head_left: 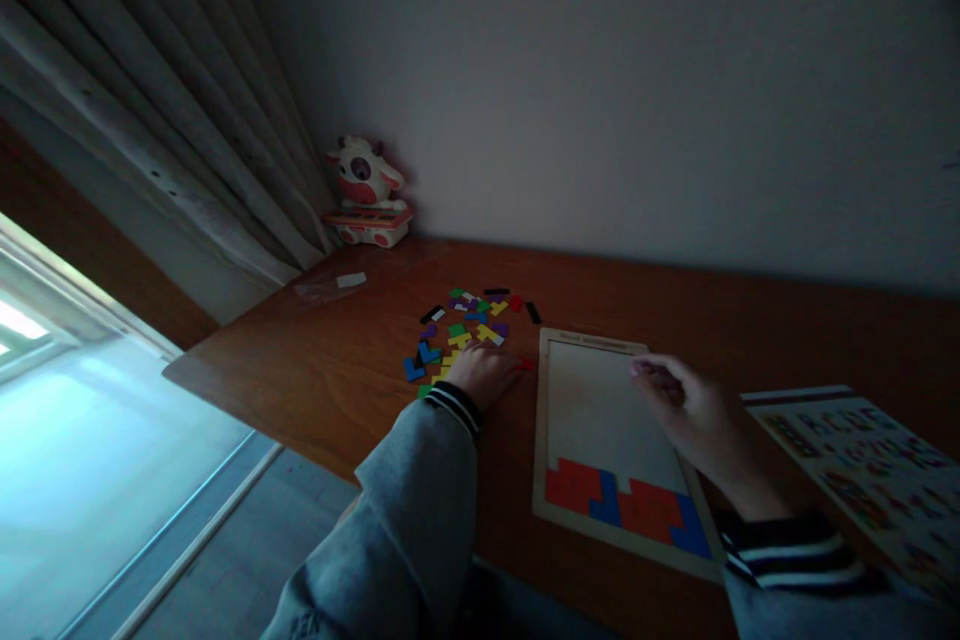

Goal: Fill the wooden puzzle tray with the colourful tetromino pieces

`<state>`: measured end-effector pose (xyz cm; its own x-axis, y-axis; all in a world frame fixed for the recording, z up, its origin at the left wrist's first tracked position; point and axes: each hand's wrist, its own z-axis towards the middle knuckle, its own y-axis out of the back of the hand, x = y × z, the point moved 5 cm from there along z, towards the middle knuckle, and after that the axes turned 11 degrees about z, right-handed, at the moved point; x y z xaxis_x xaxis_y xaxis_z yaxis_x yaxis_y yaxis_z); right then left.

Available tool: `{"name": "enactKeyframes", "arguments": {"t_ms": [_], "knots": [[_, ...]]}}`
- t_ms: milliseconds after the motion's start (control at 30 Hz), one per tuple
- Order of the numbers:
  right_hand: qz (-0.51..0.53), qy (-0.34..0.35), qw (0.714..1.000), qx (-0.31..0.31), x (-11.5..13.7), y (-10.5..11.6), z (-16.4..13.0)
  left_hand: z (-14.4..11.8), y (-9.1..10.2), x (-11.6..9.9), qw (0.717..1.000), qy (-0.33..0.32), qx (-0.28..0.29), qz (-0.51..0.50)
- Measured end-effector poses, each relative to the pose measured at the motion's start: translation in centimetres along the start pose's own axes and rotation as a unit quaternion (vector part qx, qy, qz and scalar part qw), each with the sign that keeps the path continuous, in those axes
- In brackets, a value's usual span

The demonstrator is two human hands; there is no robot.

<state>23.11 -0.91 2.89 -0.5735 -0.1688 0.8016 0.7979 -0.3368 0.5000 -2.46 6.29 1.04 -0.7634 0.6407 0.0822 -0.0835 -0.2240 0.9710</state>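
My left hand (486, 375) lies low over loose coloured puzzle pieces, its thumb side touching or close to a red piece (527, 365). Its thumb stands apart from the fingers, which are partly hidden from me. Yellow pieces (459, 342) and blue pieces (413, 370) lie around it. My right hand (686, 410) hovers over the right side of a wooden puzzle tray (541, 420), fingers curled inward; whether anything is inside them I cannot make out. Red pieces (576, 487) and blue pieces (609, 500) fit together along the tray's near end, with pale board showing above them.
A cow-shaped toy (367, 190) stands at the table's back left corner, near the curtain (187, 90). Clear plastic with a white label (351, 280) lies before it. At right is a printed alphabet sheet (862, 460). The wooden table's (322, 390) left edge faces a bright window.
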Motion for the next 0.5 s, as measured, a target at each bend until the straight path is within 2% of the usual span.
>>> {"name": "enactKeyframes", "arguments": {"t_ms": [133, 233, 400, 500], "knots": [[0.008, 0.043, 0.999, 0.006, 3.0, -0.4, 1.4, -0.2, 0.3, -0.2, 1.000, -0.009, -0.002, -0.001], [0.028, 0.053, 0.998, 0.002, 4.2, -0.6, 0.9, -0.6, 0.4, -0.2, 1.000, -0.001, -0.004, 0.003], [0.049, 0.042, 0.998, 0.024, 3.5, -1.4, -0.7, -0.8, 0.8, 0.2, 0.999, 0.029, -0.024, 0.005], [0.081, 0.029, 0.995, 0.052, 3.0, -2.0, -1.4, -0.9, 2.1, -0.9, 0.994, 0.006, -0.104, -0.043]]}}
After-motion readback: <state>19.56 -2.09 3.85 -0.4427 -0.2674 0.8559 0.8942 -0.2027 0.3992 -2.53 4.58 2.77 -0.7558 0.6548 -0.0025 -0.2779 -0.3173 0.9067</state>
